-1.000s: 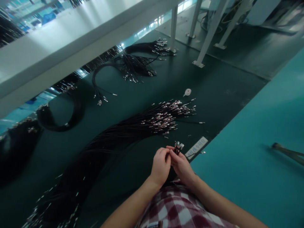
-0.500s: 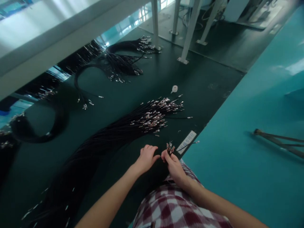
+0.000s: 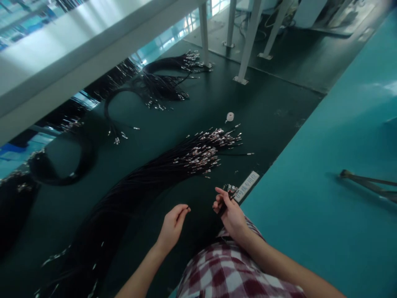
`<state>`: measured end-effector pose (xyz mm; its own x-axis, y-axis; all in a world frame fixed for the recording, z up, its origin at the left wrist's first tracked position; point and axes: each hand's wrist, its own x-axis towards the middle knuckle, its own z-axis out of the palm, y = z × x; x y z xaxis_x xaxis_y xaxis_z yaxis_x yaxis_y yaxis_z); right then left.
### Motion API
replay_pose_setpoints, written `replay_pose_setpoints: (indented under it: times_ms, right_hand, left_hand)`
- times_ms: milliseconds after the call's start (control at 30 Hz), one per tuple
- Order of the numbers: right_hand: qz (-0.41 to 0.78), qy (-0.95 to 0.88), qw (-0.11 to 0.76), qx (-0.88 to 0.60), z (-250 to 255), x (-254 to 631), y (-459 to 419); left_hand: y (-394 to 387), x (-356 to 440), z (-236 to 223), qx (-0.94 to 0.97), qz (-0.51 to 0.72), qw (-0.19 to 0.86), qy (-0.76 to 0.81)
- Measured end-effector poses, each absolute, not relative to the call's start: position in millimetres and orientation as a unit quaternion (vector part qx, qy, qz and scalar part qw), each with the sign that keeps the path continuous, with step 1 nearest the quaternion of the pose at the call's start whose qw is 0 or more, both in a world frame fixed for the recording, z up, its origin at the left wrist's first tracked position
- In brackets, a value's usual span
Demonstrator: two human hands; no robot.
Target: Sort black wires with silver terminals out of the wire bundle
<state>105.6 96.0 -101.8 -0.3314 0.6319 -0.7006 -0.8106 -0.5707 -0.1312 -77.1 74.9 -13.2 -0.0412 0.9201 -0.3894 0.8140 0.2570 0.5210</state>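
Down at the near edge of the dark green bench mat (image 3: pixel 279 107), the right hand (image 3: pixel 231 211) grips a small bunch of black wires (image 3: pixel 229 191), fingers curled tight around the strands and the forefinger stretched forward, the metal terminals poking up just above the fist. Left hand (image 3: pixel 173 225) hangs a little apart from it, low over the mat, thumb and forefinger tips pressed together; whether a wire sits between them I cannot tell. Just beyond both hands lies the big bundle of black wires (image 3: pixel 149 178), sweeping from lower left up to a fan of silver terminals (image 3: pixel 207 151) at mid-bench. One loose wire (image 3: pixel 238 154) lies just right of that fan. White label strip (image 3: pixel 247 186) lies beside the right hand's bunch, at the mat's edge. Small white tape roll (image 3: pixel 230 116) sits farther back. More coiled wire bundles (image 3: pixel 161 82) rest near the white frame legs (image 3: pixel 248 41). Plaid shirt (image 3: pixel 229 273) fills the bottom.
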Motion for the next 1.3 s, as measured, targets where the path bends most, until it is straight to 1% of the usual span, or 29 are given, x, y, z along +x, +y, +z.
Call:
replay_pose_setpoints:
  times_ms: [133, 333, 433, 600, 767, 800, 833, 900, 933, 1000, 1067, 1167, 1233, 1300]
  right_hand:
    - [0.810, 0.121, 0.444, -0.364, -101.0, 105.1, 100.2]
    - [0.813, 0.124, 0.436, -0.365, -97.8, 108.0, 106.7]
    - [0.818, 0.108, 0.442, -0.353, -95.1, 107.0, 108.4]
    - [0.809, 0.112, 0.439, -0.373, -93.0, 105.9, 110.4]
    - [0.828, 0.097, 0.427, -0.349, -84.9, 109.0, 106.1]
    - [0.837, 0.091, 0.418, -0.340, -81.0, 109.5, 104.9]
    - [0.846, 0.086, 0.409, -0.330, -76.0, 110.1, 104.5]
    - [0.863, 0.078, 0.391, -0.308, -62.7, 113.4, 107.1]
    - [0.870, 0.073, 0.388, -0.297, -55.0, 116.9, 111.0]
    - [0.872, 0.062, 0.399, -0.276, -39.8, 128.1, 124.2]
    - [0.854, 0.055, 0.443, -0.268, -29.1, 142.8, 142.2]
    - [0.823, 0.053, 0.497, -0.271, -31.0, 158.6, 164.9]
    - [0.822, 0.065, 0.494, -0.275, -46.3, 158.1, 169.5]
    - [0.824, 0.094, 0.473, -0.296, -70.2, 149.9, 165.2]
  left_hand:
    - [39.9, -72.8, -4.8, 0.637, 0.064, 0.291, 0.711]
    - [16.5, -71.3, 0.7, 0.680, 0.035, 0.239, 0.693]
    - [12.3, -74.7, -0.4, 0.697, 0.015, 0.224, 0.682]
    - [9.4, -78.4, 1.2, 0.718, -0.020, 0.199, 0.667]
    - [24.2, -47.7, 15.8, 0.722, -0.044, 0.148, 0.674]
    - [31.6, -38.2, 14.9, 0.719, -0.050, 0.152, 0.676]
    - [40.0, -30.3, 11.5, 0.717, -0.069, 0.189, 0.668]
    - [56.2, -25.2, 0.2, 0.681, -0.162, 0.315, 0.640]
    - [61.6, -30.2, -4.9, 0.665, -0.192, 0.351, 0.631]
    - [62.6, -57.2, -5.7, 0.626, -0.238, 0.369, 0.644]
    - [48.6, -101.7, 13.5, 0.587, -0.274, 0.325, 0.689]
    - [9.2, -175.7, 72.2, 0.522, -0.321, 0.198, 0.765]
    - [-18.3, -211.4, 108.6, 0.483, -0.342, 0.127, 0.796]
    - [-40.4, -226.3, 124.8, 0.457, -0.358, 0.102, 0.808]
